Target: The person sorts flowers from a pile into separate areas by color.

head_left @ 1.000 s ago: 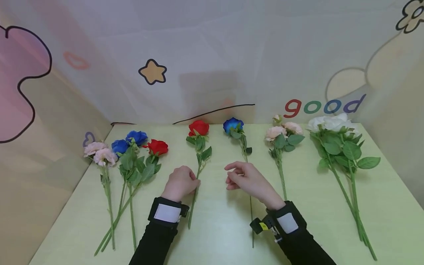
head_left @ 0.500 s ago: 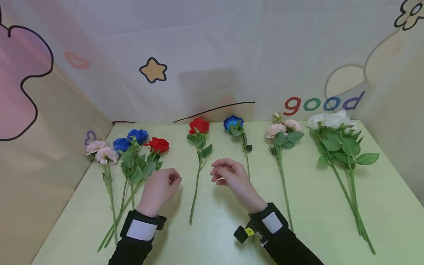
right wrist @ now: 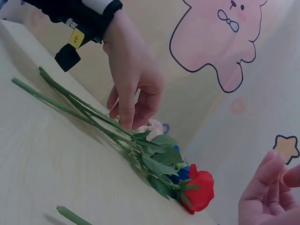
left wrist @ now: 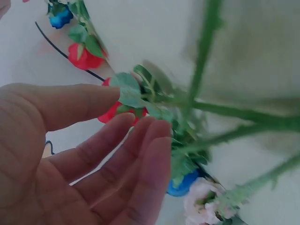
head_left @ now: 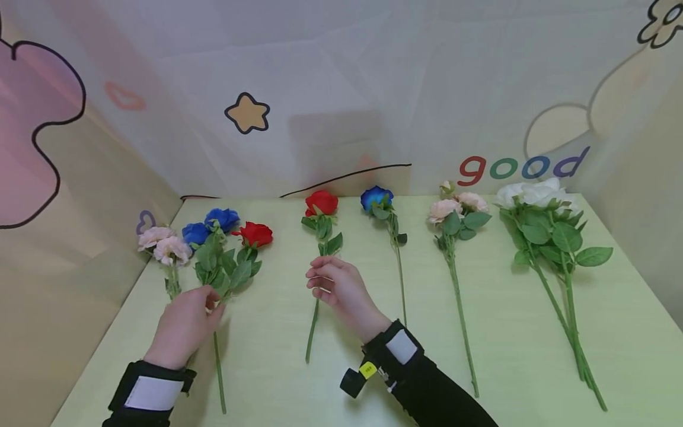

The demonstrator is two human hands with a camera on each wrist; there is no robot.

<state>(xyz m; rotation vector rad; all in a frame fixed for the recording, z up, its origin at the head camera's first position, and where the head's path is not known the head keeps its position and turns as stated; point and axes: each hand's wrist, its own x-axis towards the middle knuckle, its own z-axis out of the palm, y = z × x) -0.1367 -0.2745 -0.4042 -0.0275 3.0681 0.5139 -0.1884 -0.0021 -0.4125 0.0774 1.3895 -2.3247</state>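
My left hand (head_left: pixel 184 326) is over the stems of the left-hand group: a red rose (head_left: pixel 255 234), blue roses (head_left: pixel 223 219) and pale pink flowers (head_left: pixel 172 251). In the left wrist view its thumb and fingers lie apart beside the green stems (left wrist: pixel 234 112), gripping none of them. My right hand (head_left: pixel 349 293) hovers over the stem of the middle red rose (head_left: pixel 322 203), fingers loosely bent and holding nothing. It hides part of that stem. The right wrist view shows the left hand just above the crossed stems (right wrist: pixel 84 110).
A single blue rose (head_left: pixel 376 198) lies right of the middle red one. Farther right are pale pink flowers (head_left: pixel 444 210) and a bunch of white flowers (head_left: pixel 536 194) with crossed stems. A printed cloth (head_left: pixel 341 77) stands behind the table (head_left: pixel 277 379).
My left hand has left the middle red rose's stem and moved left to the grouped stems. My right hand has drifted left from the blue rose's stem to over the red rose's stem.
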